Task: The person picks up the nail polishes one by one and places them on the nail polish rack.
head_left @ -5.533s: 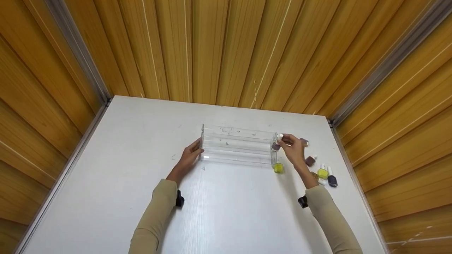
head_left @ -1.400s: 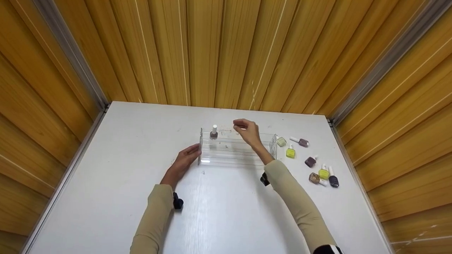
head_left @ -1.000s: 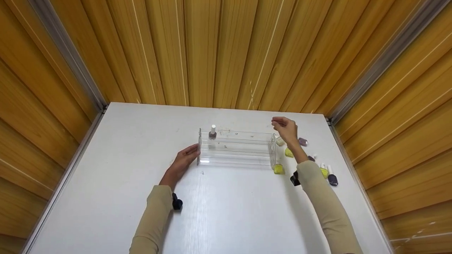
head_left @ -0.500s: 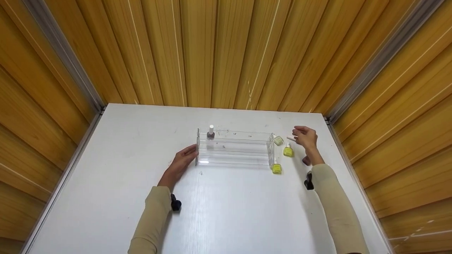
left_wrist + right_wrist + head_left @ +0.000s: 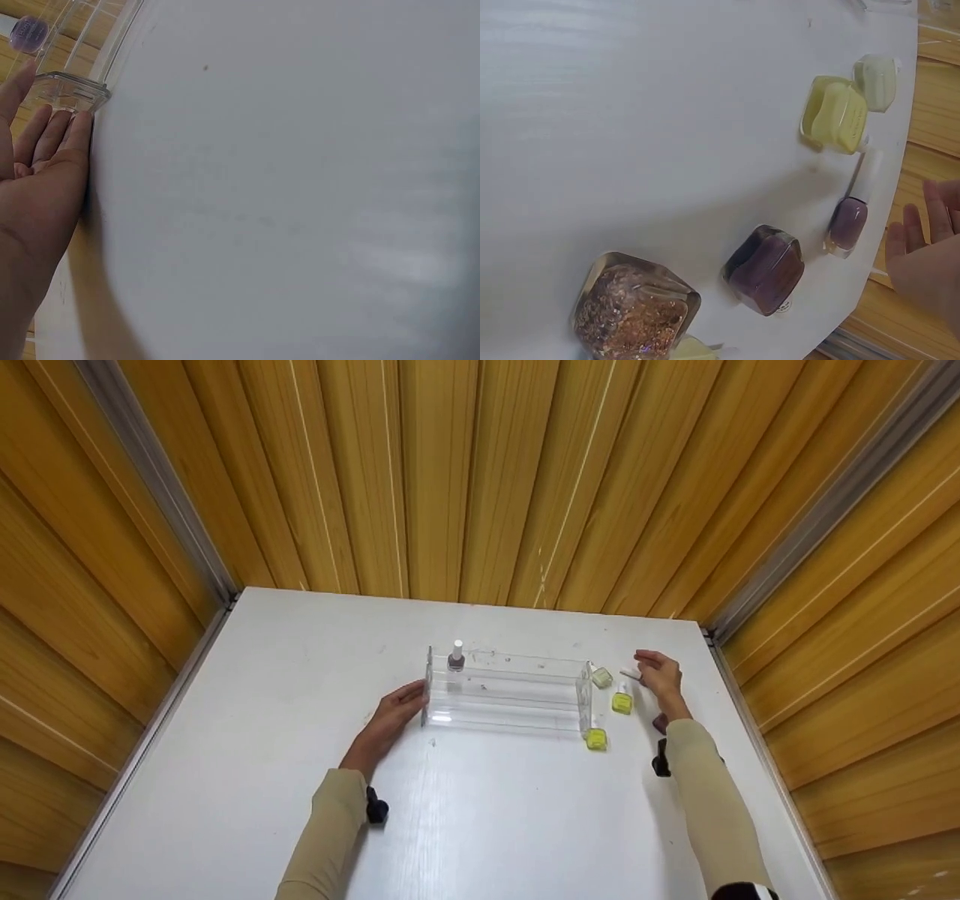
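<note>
My left hand (image 5: 396,714) rests against the left end panel of a clear tiered acrylic rack (image 5: 517,703), its fingers nearly straight in the left wrist view. A dark mauve nail polish bottle (image 5: 456,662) with a white cap stands upright at the left of the rack's top tier. My right hand (image 5: 661,675) hovers at the table's far right, fingers loosely bent and holding nothing. Nearest it lies another mauve nail polish bottle (image 5: 847,223); in the right wrist view a gap separates it from the fingers. In the head view the hand hides that bottle's body.
Right of the rack lie a pale green bottle (image 5: 601,678) and a yellow bottle (image 5: 622,703). Another yellow bottle (image 5: 596,739) sits by its front right corner. A dark plum bottle (image 5: 765,270) and a glittery copper bottle (image 5: 634,311) lie closer to the right wrist.
My right hand held a mauve bottle at the rack's right end; that bottle now stands on the top tier. The hand has since moved right to the loose bottles. My left hand stays at the rack.
</note>
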Tool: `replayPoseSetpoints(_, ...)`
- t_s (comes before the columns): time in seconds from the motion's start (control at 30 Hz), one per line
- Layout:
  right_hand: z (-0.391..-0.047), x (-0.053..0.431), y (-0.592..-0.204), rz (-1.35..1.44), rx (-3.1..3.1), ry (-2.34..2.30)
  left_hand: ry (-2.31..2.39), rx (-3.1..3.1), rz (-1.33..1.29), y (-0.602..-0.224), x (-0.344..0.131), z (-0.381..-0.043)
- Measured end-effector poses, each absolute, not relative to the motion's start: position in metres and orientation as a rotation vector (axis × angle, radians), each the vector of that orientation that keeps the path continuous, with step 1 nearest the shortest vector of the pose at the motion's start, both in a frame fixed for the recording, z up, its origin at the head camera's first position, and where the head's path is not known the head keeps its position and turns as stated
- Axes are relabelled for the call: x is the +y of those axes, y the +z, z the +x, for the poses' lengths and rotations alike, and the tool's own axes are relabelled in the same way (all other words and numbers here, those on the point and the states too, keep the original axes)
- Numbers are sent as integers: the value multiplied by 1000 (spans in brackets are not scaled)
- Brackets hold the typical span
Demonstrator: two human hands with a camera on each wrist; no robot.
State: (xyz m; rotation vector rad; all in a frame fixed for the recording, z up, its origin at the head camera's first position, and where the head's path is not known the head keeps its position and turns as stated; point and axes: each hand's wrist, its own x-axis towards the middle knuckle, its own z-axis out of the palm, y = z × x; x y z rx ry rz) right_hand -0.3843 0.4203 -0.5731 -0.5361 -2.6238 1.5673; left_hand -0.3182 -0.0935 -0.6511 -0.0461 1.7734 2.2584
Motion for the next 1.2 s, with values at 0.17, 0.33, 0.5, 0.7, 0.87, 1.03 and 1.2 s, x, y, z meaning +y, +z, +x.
replayPoseSetpoints(0.17, -392, 424, -586, -433, -2711, 1460, 2206, 1823, -37, -653, -97, -321)
replayPoseSetpoints(0.33, -397, 416, -595, -408, -2738, 1476, 2231, 1829, -81, -651, -103, -318)
replayPoseSetpoints(0.5, -397, 414, -597, -392, -2777, 1319, 2249, 1806, -66, -650, -103, -318)
replayPoseSetpoints(0.7, -387, 424, -600, -437, -2849, 1117, 2240, 1792, -57, -651, -95, -321)
replayPoseSetpoints(0.87, -381, 423, -604, -476, -2859, 1091, 2244, 1800, -73, -651, -95, -321)
replayPoseSetpoints(1.03, -380, 422, -610, -510, -2820, 1092, 2218, 1812, -85, -651, -94, -321)
replayPoseSetpoints(1.2, -376, 421, -614, -503, -2749, 1215, 2199, 1817, -87, -652, -95, -320)
